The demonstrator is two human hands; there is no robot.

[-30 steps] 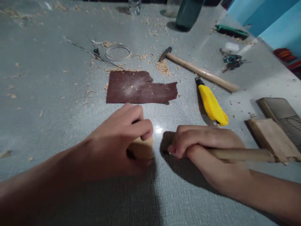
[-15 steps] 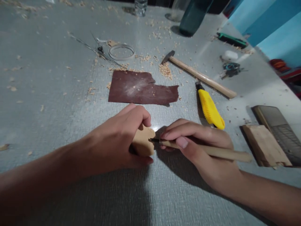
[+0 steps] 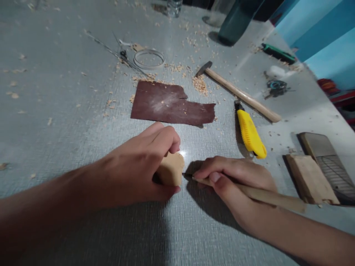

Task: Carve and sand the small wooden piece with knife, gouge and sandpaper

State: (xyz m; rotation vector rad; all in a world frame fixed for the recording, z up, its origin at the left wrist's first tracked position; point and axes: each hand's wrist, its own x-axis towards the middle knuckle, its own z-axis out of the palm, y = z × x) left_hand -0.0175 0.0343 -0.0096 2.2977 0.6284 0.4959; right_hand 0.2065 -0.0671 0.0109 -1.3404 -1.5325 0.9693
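My left hand [image 3: 146, 162] is closed round a small pale wooden piece [image 3: 172, 168] with a scalloped right edge, its thumb and fingers gripping the piece low over the table; the palm hides its left part. My right hand [image 3: 235, 184] holds a carving chisel [image 3: 257, 194] like a pen, its wooden handle running back to the right. The chisel's dark tip is beside the lower right edge of the piece; I cannot tell whether it touches. Beyond my hands lies a torn sheet of brown sandpaper [image 3: 172, 105] with pale dust on it.
A yellow utility knife [image 3: 249, 133] and a hammer [image 3: 241, 92] lie beyond my right hand. Farther right are a wood block [image 3: 310, 179] and a dark flat stone-like block [image 3: 327, 159]. A ring [image 3: 149, 59], wires, shavings and a dark bottle [image 3: 240, 22] are behind.
My right hand has drawn the chisel slightly down and right, so its tip has left the face of the wooden piece for its edge. The view has shifted a little.
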